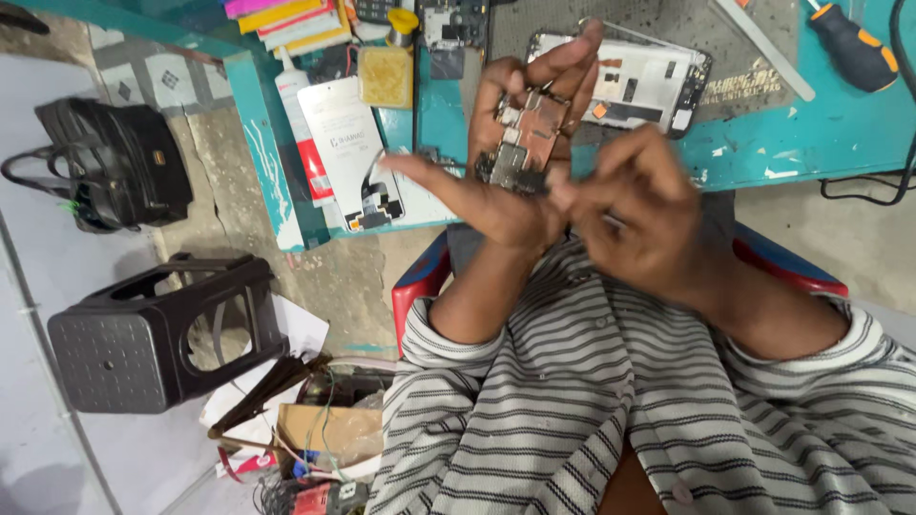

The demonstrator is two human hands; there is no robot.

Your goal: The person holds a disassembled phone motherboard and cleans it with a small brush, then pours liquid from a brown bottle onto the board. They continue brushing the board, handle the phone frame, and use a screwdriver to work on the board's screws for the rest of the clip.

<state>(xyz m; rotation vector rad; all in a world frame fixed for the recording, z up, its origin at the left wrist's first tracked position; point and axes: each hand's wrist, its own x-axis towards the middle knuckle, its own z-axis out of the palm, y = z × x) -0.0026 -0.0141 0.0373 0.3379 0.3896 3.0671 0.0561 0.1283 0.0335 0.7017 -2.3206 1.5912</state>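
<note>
My shirt (572, 381) is white with thin dark grey stripes, buttoned down the front, its sleeves (448, 334) rolled back above my bare forearms.

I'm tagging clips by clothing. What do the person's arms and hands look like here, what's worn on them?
Both hands are bare, with no gloves. The left hand and right hand come out of loose sleeves pushed up the forearms: white or pale grey cloth with thin dark horizontal stripes. Small buttons show on the cloth. No watch or rings are visible.

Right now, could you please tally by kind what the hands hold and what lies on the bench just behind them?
Circuit board, held in left hand, right hand touching: 1
Opened phone: 1
Screwdriver: 1
Glue bottle: 1
Yellow sponge: 1
Total: 5
</note>
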